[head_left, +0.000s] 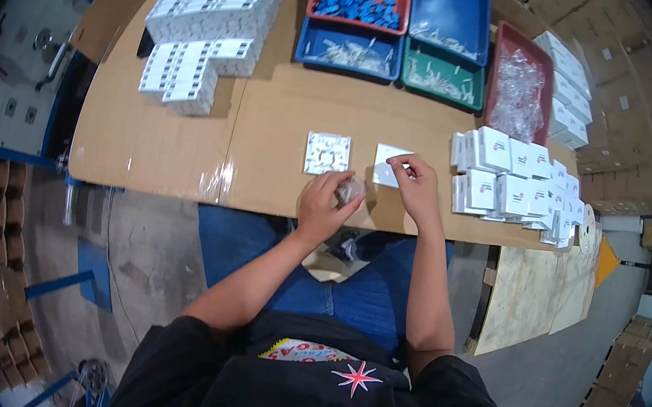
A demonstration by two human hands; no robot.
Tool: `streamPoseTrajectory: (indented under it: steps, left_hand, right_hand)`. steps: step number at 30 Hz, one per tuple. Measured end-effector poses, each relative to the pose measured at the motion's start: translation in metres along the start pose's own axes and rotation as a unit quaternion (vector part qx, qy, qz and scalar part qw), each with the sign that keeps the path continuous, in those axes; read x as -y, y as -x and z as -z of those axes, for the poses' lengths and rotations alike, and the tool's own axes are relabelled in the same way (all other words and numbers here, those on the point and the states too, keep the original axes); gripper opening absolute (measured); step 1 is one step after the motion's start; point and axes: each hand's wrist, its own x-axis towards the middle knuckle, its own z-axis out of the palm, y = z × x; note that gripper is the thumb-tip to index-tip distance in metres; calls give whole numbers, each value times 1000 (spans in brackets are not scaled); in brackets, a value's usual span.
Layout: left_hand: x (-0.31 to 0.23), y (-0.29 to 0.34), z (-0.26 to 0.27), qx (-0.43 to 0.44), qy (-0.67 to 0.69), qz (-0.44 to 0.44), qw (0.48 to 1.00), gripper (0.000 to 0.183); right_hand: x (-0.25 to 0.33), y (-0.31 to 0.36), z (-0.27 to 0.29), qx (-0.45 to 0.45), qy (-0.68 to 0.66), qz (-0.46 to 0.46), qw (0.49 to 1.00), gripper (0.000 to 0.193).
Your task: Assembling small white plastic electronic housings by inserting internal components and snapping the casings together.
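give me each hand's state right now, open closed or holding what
Left hand: closed around a clear plastic piece.
Right hand: at a white square plate; whether it grips anything cannot be told.

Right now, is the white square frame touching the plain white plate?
Apart: the head view shows brown cardboard between the frame and the plate.

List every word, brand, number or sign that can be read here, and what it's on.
White cardboard boxes, right: dark and red print, too small to read.
White stacked cartons, left: dark marks, too small to read.
Black cloth shirt: red lettering on a patterned patch, not quoted here.
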Motion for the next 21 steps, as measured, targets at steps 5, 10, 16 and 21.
streamPoseTrajectory:
  steps: [5,10,16,21]
  left_hand:
    - [4,4,-1,-5,-44,-12,999,40]
    - [1,-1,-3,-8,-59,-21,998,39]
    - [-4,-1,-1,-3,-78,-32,996,39]
    - [-3,3,-2,1,-70,-23,997,39]
  right_hand:
    - [-4,-55,25,-32,51,-25,998,17]
    - [-11,-137,43,-106,137,55,983,19]
    - [-13,-198,21,-105,242,27,964,18]
    - [-11,-220,0,-82,353,-34,932,23]
